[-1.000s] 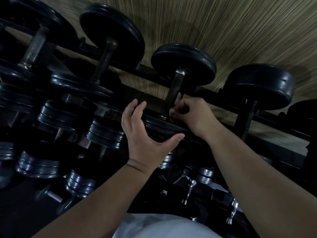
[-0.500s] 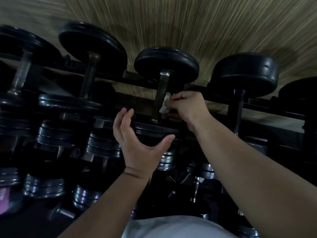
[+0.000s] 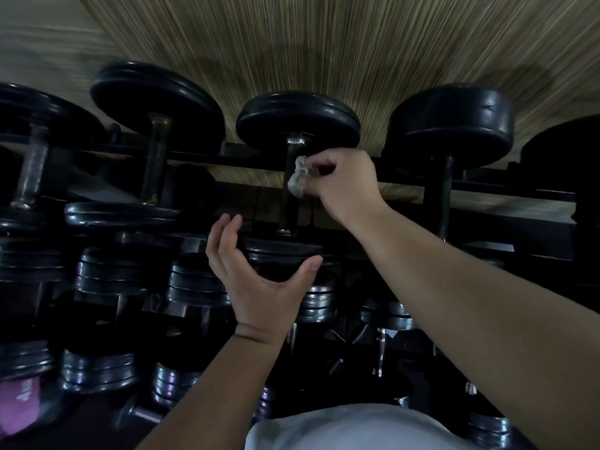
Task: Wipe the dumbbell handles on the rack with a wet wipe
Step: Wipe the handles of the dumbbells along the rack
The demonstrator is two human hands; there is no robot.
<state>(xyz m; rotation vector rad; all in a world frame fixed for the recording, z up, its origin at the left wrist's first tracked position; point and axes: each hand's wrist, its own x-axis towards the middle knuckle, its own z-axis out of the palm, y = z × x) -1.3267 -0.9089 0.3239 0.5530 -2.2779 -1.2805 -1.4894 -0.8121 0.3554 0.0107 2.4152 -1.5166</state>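
Dumbbell handles sit on the top tier of the black rack, each dumbbell lying front to back across the rails, four clearly in view. Far left handle is dull grey and blurred. Second handle is brownish and bare, no hand near it. Below these, lower-tier dumbbells with stacked chrome-edged plates, dark and hard to separate. Bottom left corner holds a pink object with some lettering, too blurred to read. Left hand is up in front of the near plate of the third dumbbell, fingers loosely curved and spread from the thumb, holding nothing; it may be touching the plate's edge, but the dim view makes that unclear. Third handle is the one being wiped. The wet wipe, crumpled and whitish, is pressed against its upper part just below the far plate. Right hand pinches the wipe, fingers curled round it, knuckles up, arm coming in from the lower right. Fourth dumbbell stands just right of that hand, its thin dark handle untouched. Striped tan surface lies behind the rack. White shirt shows at the bottom edge.
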